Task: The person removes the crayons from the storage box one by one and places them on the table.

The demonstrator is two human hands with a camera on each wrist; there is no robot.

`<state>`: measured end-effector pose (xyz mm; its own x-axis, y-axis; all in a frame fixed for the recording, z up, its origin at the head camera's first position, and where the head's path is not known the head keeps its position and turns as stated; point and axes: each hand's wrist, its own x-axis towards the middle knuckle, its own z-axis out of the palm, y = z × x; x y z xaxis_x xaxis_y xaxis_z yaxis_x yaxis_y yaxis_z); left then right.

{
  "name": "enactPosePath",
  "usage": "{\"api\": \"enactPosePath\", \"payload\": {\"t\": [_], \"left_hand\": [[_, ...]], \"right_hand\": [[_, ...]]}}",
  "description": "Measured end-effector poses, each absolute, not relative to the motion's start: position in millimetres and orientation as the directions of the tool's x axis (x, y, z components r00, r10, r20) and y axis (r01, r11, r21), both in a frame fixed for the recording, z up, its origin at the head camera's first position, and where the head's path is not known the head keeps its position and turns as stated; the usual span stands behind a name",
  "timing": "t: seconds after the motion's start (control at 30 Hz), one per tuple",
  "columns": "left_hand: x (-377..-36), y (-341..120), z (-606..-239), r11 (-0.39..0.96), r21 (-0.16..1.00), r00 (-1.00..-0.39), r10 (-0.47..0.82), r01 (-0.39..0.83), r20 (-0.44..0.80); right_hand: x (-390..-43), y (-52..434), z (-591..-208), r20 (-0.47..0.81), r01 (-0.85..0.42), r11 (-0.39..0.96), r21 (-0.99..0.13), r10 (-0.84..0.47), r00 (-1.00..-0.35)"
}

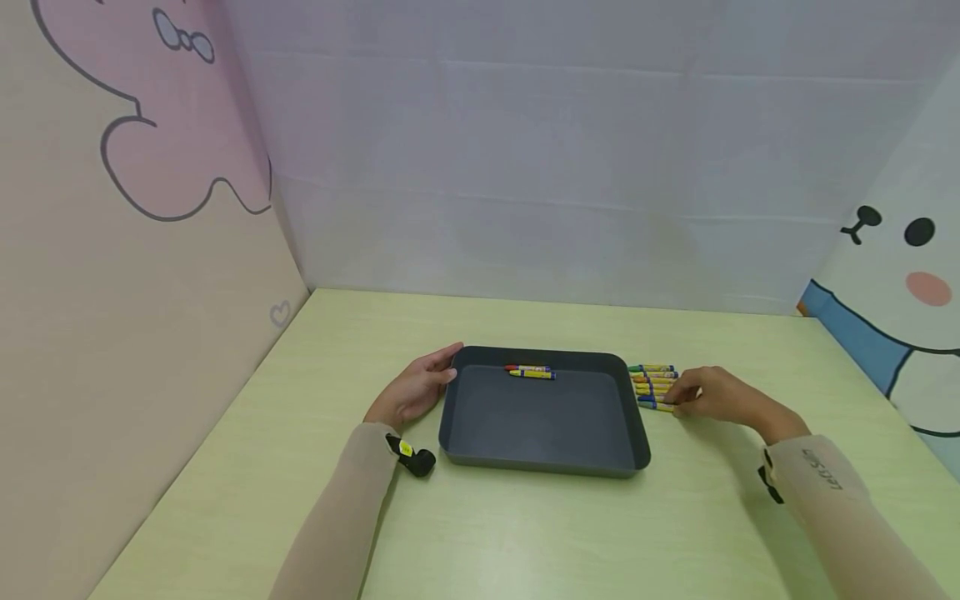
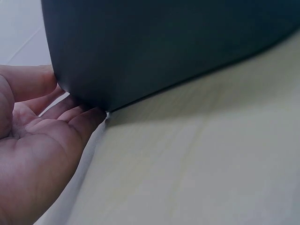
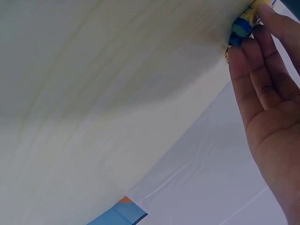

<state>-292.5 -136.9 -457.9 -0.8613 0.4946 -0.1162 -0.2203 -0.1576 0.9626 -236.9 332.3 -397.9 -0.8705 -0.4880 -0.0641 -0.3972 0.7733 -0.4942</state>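
Observation:
In the head view, a dark grey rectangular tray (image 1: 543,425) lies on the table. My left hand (image 1: 415,390) grips its left side near the far corner; in the left wrist view the thumb is on the wall and the fingers reach the bottom edge. A red crayon (image 1: 517,367) and a yellow crayon (image 1: 532,375) lie side by side inside, near the far wall. Just right of the tray, several crayons (image 1: 652,379) form a row. My right hand (image 1: 716,395) pinches the end of the nearest crayon (image 3: 241,27), which has a blue-green end.
The pale wooden table (image 1: 510,533) extends around the tray. A white sheet (image 1: 555,183) stands along the back edge. Decorated panels flank the table, a pink figure (image 1: 172,158) on the left and a white cartoon animal (image 1: 885,275) on the right.

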Motion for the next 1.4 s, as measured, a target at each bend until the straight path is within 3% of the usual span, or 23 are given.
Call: {"api": "enactPosePath", "payload": {"t": [0.63,1.4], "left_hand": [[-292.7,-137.0,-457.3,-0.160,0.961,-0.858,0.500,-0.227,-0.119],[-292.6,-136.8,-458.9,-0.165,0.961,-0.863,0.492,-0.223,-0.115]], "right_hand": [[-243.7,320.1,-374.0,-0.081,-0.379,0.793,-0.477,-0.469,-0.879],[-268.6,264.1,-341.0,-0.114,-0.399,0.780,-0.482,-0.507,-0.854]]}}
